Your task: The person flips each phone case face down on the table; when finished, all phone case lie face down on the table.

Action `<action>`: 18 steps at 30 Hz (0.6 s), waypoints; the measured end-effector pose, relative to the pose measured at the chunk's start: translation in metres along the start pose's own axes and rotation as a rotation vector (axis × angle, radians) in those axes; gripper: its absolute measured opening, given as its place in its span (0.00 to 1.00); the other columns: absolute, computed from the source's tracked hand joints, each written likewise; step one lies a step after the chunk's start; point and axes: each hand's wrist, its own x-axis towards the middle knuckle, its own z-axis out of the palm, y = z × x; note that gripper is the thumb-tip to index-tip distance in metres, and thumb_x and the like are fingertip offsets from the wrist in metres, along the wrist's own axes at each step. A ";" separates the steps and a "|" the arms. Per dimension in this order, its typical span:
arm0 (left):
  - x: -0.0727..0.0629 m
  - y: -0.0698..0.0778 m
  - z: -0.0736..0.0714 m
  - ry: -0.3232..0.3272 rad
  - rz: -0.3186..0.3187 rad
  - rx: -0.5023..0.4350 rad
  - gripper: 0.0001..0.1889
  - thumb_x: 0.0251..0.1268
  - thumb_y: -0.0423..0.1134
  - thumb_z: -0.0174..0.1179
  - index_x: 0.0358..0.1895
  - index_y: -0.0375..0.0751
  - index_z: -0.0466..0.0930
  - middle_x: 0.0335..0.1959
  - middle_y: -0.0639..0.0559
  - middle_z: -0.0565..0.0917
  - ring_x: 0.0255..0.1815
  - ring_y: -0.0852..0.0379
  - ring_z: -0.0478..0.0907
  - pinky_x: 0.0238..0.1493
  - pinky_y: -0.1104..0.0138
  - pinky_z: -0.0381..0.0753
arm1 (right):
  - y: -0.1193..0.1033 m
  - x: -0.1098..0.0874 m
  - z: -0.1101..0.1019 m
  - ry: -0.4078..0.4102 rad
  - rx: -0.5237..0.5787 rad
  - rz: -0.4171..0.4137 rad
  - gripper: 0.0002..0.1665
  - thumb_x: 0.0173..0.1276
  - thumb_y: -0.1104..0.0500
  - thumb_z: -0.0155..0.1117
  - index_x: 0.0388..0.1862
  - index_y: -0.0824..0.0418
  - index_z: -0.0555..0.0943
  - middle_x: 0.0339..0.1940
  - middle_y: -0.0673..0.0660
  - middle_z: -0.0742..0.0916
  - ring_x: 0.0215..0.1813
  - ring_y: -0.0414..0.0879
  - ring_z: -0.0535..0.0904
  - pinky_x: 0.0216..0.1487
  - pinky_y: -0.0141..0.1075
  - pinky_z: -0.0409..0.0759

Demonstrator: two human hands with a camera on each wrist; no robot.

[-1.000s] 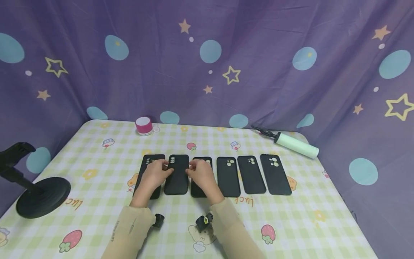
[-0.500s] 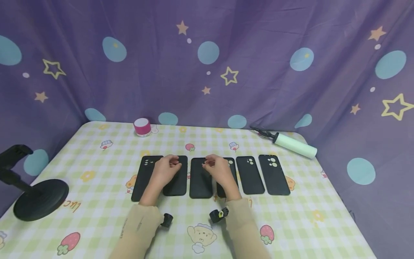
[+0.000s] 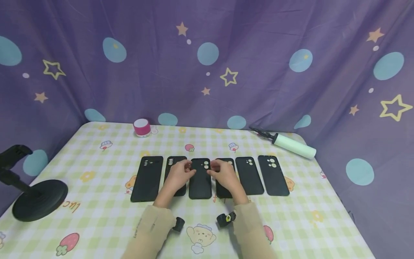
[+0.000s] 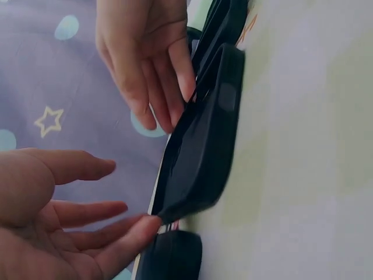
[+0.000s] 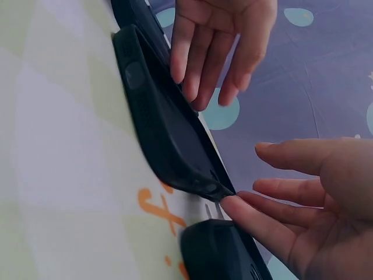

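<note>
Six is avoided here: several black phone cases lie side by side in a row. The third case from the left [image 3: 199, 185] has my left hand [image 3: 179, 176] at its left edge and my right hand [image 3: 226, 175] at its right edge. In the left wrist view, a fingertip of the left hand [image 4: 64, 227] touches that case [image 4: 201, 146], with its other fingers loosely extended. The right wrist view has a fingertip of the right hand [image 5: 315, 216] at the case's [image 5: 169, 128] corner. My forearms and hands partly cover the second case [image 3: 171, 163] and fourth case [image 3: 223, 190].
A black round-based stand [image 3: 40, 199] is at the left. At the back are a pink-and-white round container [image 3: 142, 128] and a pale green pump [image 3: 295, 146] with a black handle. The leftmost case [image 3: 147, 181] and rightmost case [image 3: 275, 178] flank the row on the checkered tablecloth [image 3: 97, 223].
Both hands have moved right, from the sides of the second case to the sides of the third. The third case's camera holes now show between them.
</note>
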 end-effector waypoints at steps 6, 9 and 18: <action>-0.005 0.011 0.003 -0.024 -0.023 0.120 0.24 0.63 0.36 0.61 0.60 0.27 0.73 0.52 0.33 0.82 0.52 0.43 0.82 0.53 0.54 0.82 | 0.001 0.000 0.002 -0.024 0.033 0.046 0.24 0.64 0.58 0.68 0.58 0.65 0.78 0.53 0.62 0.86 0.56 0.53 0.83 0.45 0.37 0.86; -0.007 0.015 0.004 -0.022 -0.032 0.162 0.24 0.63 0.36 0.61 0.60 0.25 0.73 0.51 0.32 0.83 0.53 0.42 0.82 0.52 0.54 0.83 | 0.001 0.000 0.003 -0.031 0.067 0.067 0.25 0.64 0.59 0.68 0.59 0.65 0.78 0.55 0.63 0.85 0.57 0.54 0.82 0.40 0.33 0.86; -0.010 0.017 0.007 -0.009 -0.031 0.173 0.24 0.63 0.36 0.62 0.59 0.26 0.74 0.57 0.32 0.80 0.60 0.38 0.77 0.60 0.50 0.77 | 0.001 -0.001 0.005 -0.017 0.036 0.020 0.25 0.64 0.59 0.67 0.59 0.66 0.78 0.54 0.64 0.85 0.56 0.54 0.83 0.44 0.36 0.86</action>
